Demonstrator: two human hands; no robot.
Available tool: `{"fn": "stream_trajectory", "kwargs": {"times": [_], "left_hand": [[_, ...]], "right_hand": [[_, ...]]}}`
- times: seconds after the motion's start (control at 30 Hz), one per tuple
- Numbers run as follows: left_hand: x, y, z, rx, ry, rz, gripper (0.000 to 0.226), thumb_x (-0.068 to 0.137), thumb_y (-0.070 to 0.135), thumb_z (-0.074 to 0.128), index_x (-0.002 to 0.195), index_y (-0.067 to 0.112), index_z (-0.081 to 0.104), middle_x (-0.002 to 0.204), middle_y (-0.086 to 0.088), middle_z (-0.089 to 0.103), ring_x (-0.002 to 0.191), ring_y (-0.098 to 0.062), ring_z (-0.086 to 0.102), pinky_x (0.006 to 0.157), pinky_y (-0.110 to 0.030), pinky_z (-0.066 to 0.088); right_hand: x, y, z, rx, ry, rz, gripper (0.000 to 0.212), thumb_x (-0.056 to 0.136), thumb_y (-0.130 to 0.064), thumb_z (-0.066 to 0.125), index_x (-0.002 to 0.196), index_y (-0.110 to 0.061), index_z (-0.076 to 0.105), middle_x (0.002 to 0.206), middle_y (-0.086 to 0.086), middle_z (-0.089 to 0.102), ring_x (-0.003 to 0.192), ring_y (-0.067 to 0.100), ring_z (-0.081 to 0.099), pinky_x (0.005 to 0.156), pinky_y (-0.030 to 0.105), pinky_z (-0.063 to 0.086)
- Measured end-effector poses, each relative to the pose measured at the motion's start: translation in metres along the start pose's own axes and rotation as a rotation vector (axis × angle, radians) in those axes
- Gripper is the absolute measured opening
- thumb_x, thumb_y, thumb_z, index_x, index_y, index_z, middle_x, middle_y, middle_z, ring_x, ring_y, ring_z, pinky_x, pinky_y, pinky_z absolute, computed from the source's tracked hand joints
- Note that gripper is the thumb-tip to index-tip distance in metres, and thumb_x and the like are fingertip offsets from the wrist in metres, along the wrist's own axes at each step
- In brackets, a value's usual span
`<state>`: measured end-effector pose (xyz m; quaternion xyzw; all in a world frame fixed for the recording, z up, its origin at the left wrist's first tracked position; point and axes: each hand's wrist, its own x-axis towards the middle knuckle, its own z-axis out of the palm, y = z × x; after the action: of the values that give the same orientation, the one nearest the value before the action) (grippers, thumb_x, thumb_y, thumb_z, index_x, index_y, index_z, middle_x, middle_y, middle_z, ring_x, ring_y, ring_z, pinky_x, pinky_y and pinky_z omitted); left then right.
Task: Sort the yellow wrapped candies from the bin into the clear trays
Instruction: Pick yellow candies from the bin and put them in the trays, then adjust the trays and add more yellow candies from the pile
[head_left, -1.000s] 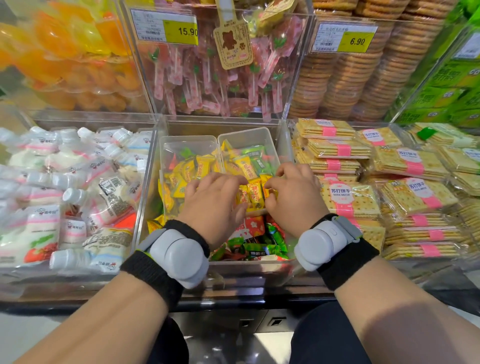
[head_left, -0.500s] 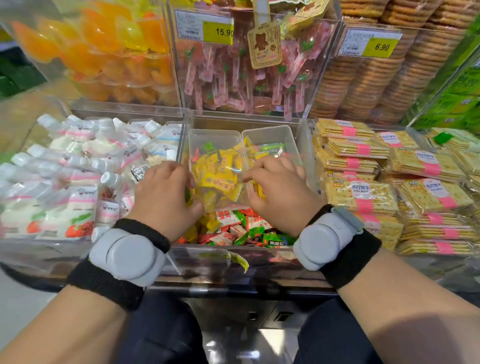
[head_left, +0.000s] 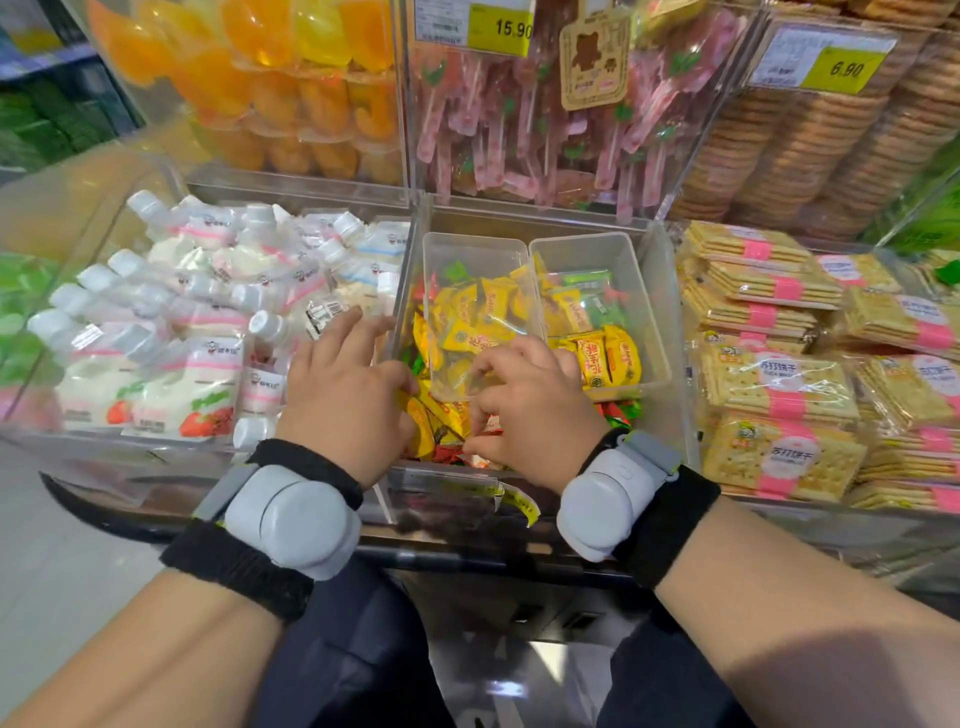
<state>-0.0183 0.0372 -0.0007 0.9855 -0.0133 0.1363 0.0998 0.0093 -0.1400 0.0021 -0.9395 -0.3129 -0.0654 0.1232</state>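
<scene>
Fingers (head_left: 343, 332) of left hand (head_left: 348, 384) spread, resting on left wall of clear acrylic bin (head_left: 519, 221). Right hand (head_left: 524, 410) fingers curled at near end of left clear plastic tray (head_left: 475, 240); grip unclear. Yellow wrapped candies (head_left: 493, 306) piled just beyond, pointing every way.

Glossy yellow foil-like candies (head_left: 480, 317) fill smooth clear plastic trays (head_left: 636, 260); matt black cloth wristbands (head_left: 670, 525).

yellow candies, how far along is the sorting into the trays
Done: the left tray and right tray both hold yellow candies; the right one also has green candies. In hand: the right hand curls its fingers into the loose pile at the front of the bin, its grip hidden; the left hand lies open at the left wall. Left: loose yellow candies mixed with other colours.
</scene>
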Motion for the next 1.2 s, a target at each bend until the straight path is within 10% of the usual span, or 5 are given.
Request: {"fn": "stream_trajectory", "kwargs": {"times": [0.7, 1.2], "left_hand": [[-0.002, 0.008, -0.002, -0.063, 0.056, 0.02, 0.011, 0.068, 0.017, 0.068, 0.078, 0.023, 0.069, 0.129, -0.001, 0.05, 0.131, -0.032, 0.025, 0.101, -0.05, 0.017], [0.0, 0.031, -0.009, -0.143, 0.146, 0.07, 0.031, 0.063, 0.015, 0.067, 0.092, 0.022, 0.06, 0.11, -0.005, 0.051, 0.113, -0.031, 0.035, 0.09, -0.047, 0.032]], "right_hand": [[-0.007, 0.004, 0.005, 0.028, 0.173, -0.048, 0.005, 0.074, -0.022, 0.069, 0.07, -0.021, 0.07, 0.103, -0.004, 0.062, 0.107, 0.026, 0.048, 0.084, 0.035, 0.019], [-0.017, 0.018, -0.018, 0.525, 0.243, 0.028, 0.005, 0.084, -0.012, 0.057, 0.086, -0.017, 0.058, 0.076, -0.001, 0.061, 0.072, 0.012, 0.055, 0.069, 0.036, 0.05]]}}
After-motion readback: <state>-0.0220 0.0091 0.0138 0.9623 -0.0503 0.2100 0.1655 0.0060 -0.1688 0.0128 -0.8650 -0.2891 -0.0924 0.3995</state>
